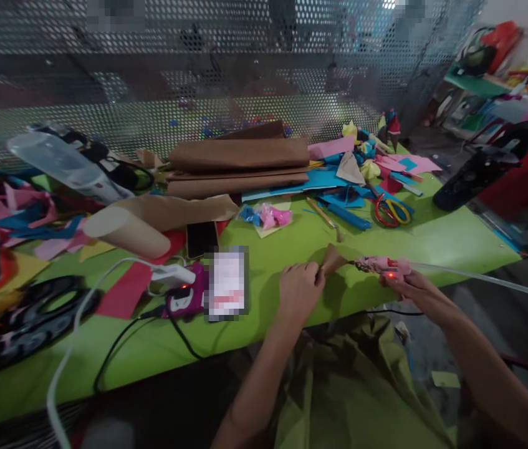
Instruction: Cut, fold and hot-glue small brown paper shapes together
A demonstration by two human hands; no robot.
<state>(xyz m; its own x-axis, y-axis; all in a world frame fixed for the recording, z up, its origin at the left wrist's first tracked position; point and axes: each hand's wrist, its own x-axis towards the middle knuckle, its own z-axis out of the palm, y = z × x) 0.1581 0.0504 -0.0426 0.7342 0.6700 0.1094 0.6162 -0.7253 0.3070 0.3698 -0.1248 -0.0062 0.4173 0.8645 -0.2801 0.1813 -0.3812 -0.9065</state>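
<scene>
Above the green tabletop [264, 280], my left hand [300, 288] has its fingers closed round a small brown paper cone [332, 259], whose wide end faces right. My right hand [413, 290] grips a pink hot glue gun [388, 266] with a red light glowing on its side. The glue gun's dark nozzle points left and comes close to the cone's edge; whether they touch I cannot tell. A long clear glue stick [483, 276] runs out of the gun's rear to the right.
Yellow-and-red scissors [392, 211], a pencil [320, 212] and a bag of pink and blue pieces [267, 216] lie behind my hands. Brown paper rolls [240, 156] stand farther back. A purple power strip [187, 302] with cables is at left. A black bottle [460, 184] leans at right.
</scene>
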